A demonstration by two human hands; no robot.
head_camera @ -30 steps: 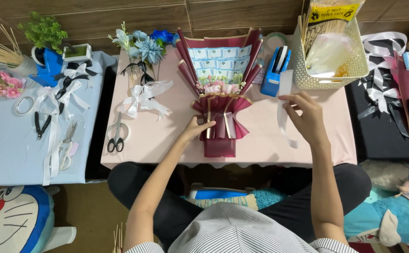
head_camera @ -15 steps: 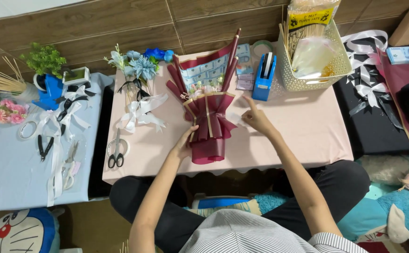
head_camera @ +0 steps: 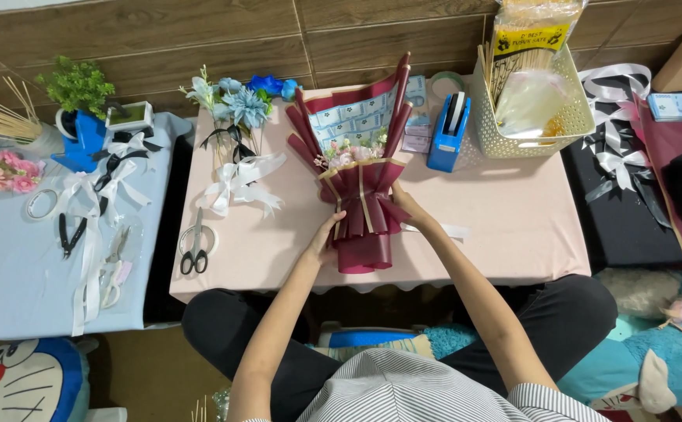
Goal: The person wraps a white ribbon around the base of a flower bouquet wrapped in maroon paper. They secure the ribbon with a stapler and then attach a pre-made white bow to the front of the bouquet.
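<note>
A maroon paper bouquet (head_camera: 357, 180) with folded banknotes and small pink flowers inside lies on the pink table (head_camera: 497, 227), its stem end toward me. My left hand (head_camera: 324, 238) grips the left side of the wrapped stem. My right hand (head_camera: 405, 205) holds its right side, just below the gold-edged wrap. A thin white ribbon strip (head_camera: 446, 230) lies on the table by my right wrist.
Scissors (head_camera: 195, 248), white ribbon bows (head_camera: 239, 184) and blue artificial flowers (head_camera: 239, 105) lie left of the bouquet. A blue tape dispenser (head_camera: 449, 129) and a cream basket (head_camera: 575, 117) stand at the back right. A light blue table (head_camera: 13, 266) with pliers and ribbons is left.
My right hand came in from the right side of the table onto the bouquet. The bouquet turned slightly, its top now tilted to the right, and both hands hold its stem.
</note>
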